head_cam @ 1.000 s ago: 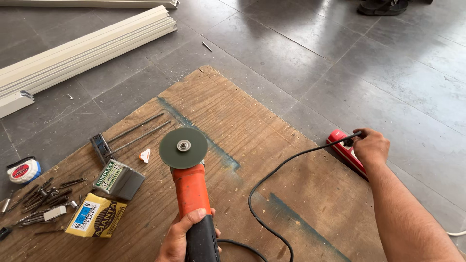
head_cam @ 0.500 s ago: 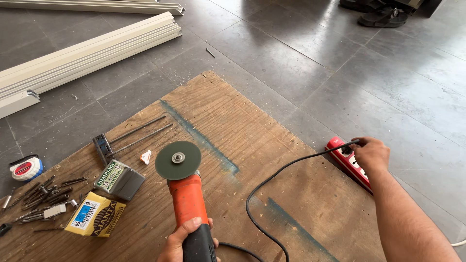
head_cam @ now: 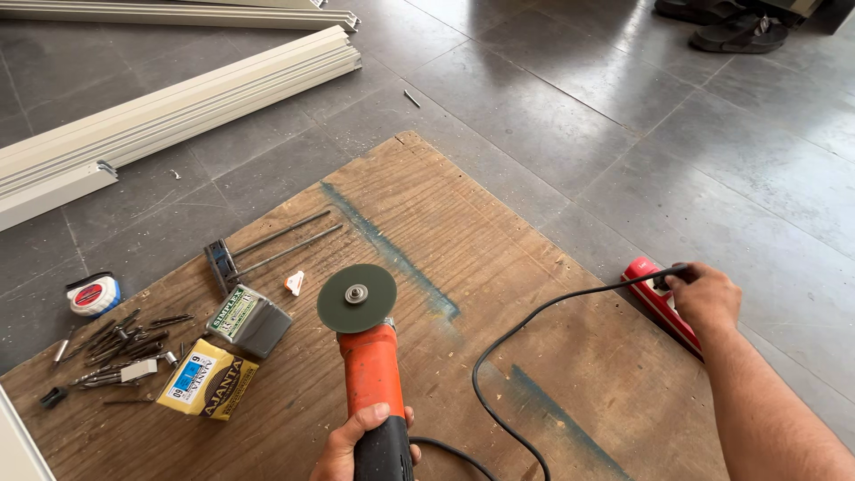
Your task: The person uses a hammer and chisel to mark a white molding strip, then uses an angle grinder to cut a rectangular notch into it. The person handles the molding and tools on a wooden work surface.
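Observation:
My left hand (head_cam: 361,445) grips the dark rear handle of an orange angle grinder (head_cam: 372,374) whose green cutting disc (head_cam: 357,298) faces up over the wooden board (head_cam: 499,267). The grinder's black cable (head_cam: 525,321) curves across the board to the right. My right hand (head_cam: 708,298) holds the cable's black plug at a red power strip (head_cam: 659,303) lying on the floor beside the board's right edge.
Left of the grinder lie a yellow box (head_cam: 207,379), a grey-green box (head_cam: 249,321), several drill bits and screws (head_cam: 116,343), two metal rods (head_cam: 276,245) and a tape measure (head_cam: 93,294). Long cream aluminium profiles (head_cam: 178,107) rest on the tiled floor. Sandals (head_cam: 726,27) at top right.
The view shifted slightly; the grinder sits a little lower and left in frame. My right hand stays at the power strip with the plug.

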